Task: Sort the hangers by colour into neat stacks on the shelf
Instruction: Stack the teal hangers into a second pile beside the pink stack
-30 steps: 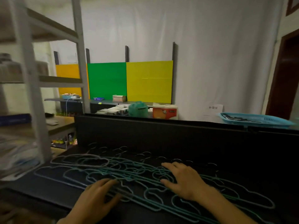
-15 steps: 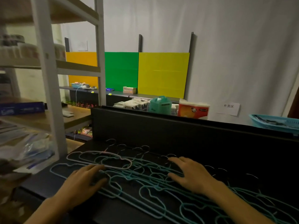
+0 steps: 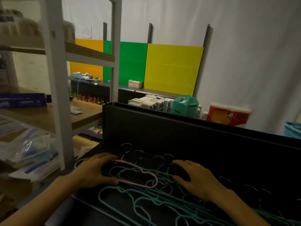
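A tangle of teal wire hangers lies spread over the black shelf, their metal hooks pointing to the back panel. One pink hanger lies on top at the left end. My left hand lies on the pink hanger's left end, fingers curved over the wire and thumb beneath it. My right hand lies flat on the teal hangers to the right, fingers spread. The lower part of the pile runs out of view.
A white metal rack with wooden boards and plastic-wrapped packs stands close on the left. Behind the black back panel sit boxes, a teal container and a red tissue pack. A blue basket is at the right edge.
My view has swung left and closer. My left hand has slid up and left onto the pink hanger's end. My right hand stays on the teal hangers.
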The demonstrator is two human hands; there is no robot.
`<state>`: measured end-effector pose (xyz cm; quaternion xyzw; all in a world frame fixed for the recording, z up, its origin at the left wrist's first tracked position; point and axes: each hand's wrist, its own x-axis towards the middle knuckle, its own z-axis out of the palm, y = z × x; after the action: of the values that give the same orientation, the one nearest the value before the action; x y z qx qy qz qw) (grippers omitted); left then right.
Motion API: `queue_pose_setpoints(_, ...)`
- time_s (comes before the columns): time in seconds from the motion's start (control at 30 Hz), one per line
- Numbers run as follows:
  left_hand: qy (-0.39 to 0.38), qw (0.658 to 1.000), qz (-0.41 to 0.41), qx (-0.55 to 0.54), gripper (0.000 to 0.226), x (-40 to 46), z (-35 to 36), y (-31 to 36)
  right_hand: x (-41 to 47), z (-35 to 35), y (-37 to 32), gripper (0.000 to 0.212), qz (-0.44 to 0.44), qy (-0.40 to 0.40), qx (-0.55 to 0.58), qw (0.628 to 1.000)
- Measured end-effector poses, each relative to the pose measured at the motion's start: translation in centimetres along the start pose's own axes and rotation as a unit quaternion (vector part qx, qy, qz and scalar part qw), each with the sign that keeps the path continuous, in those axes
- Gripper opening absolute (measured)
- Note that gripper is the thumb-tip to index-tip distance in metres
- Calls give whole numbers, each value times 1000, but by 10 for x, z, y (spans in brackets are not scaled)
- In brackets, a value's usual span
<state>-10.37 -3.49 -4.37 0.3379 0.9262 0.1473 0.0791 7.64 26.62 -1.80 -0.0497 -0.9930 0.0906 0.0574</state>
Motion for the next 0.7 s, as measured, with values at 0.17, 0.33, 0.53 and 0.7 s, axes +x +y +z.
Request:
queue_pose_setpoints(0.17, -45, 995, 79, -45, 94, 20, -2, -14, -1, 13, -30, 59, 64, 38, 16, 997)
queue_pose_setpoints(0.33, -1, 989, 150, 13, 95, 28, -3, -26, -20, 23, -80, 56, 112, 57, 8, 992)
queue_pose_setpoints(0.53, 93, 973, 212, 19, 101, 23, -5, -42, -61, 33, -122, 61, 192, 33, -26, 981)
queue_pose_setpoints(0.7, 147, 957, 251, -7, 116, 11, -8, -44, -95, 38, -125, 82, 281, -32, -33, 959)
